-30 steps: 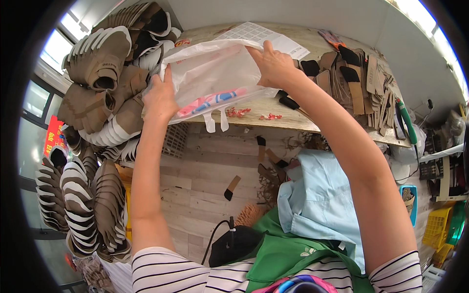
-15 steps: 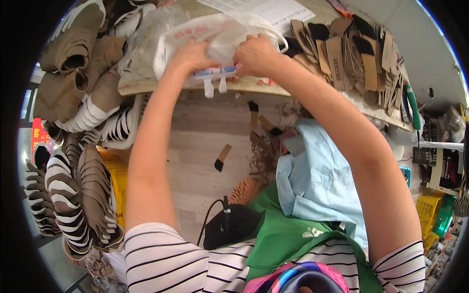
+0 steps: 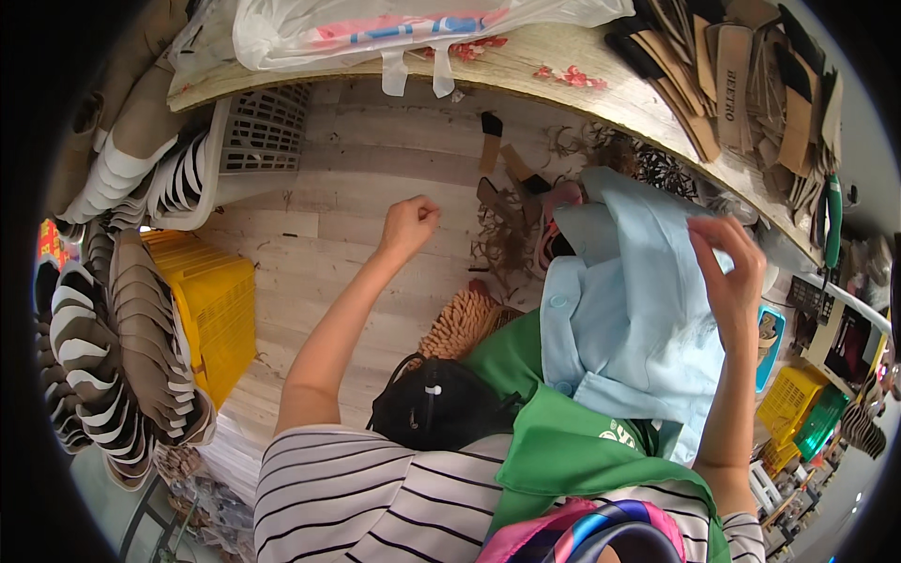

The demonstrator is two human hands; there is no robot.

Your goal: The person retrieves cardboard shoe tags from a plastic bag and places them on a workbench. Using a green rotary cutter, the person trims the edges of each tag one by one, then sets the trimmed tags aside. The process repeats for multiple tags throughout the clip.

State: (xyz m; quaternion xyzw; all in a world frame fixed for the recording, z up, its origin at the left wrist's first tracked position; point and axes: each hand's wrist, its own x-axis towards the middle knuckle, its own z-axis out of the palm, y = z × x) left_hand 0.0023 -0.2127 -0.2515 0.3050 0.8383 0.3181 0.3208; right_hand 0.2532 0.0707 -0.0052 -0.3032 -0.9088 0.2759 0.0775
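Note:
My left hand [image 3: 410,228] hangs in the air above the floor, its fingers curled closed, and I see nothing in them. To the right, my right hand [image 3: 734,267] is at the upper edge of a light blue garment [image 3: 624,314], thumb and fingers pinching its cloth. The garment is bunched over my lap, beside my green apron [image 3: 572,432]. A white plastic bag [image 3: 282,33] lies on the worktable [image 3: 507,70], its two handle ends hanging over the front edge, away from both hands.
Brown and black strap pieces [image 3: 741,84] pile up at the table's right, near green-handled pliers [image 3: 833,220]. Stacked shoe parts [image 3: 155,319], a yellow crate [image 3: 221,300] and a grey basket [image 3: 253,141] stand left. Scraps [image 3: 507,225] litter the floor; a black pouch [image 3: 441,408] is near my lap.
Both hands have left the white bag and come back toward me. The left now hovers over the floor; the right has reached the light blue garment. The view has tilted down.

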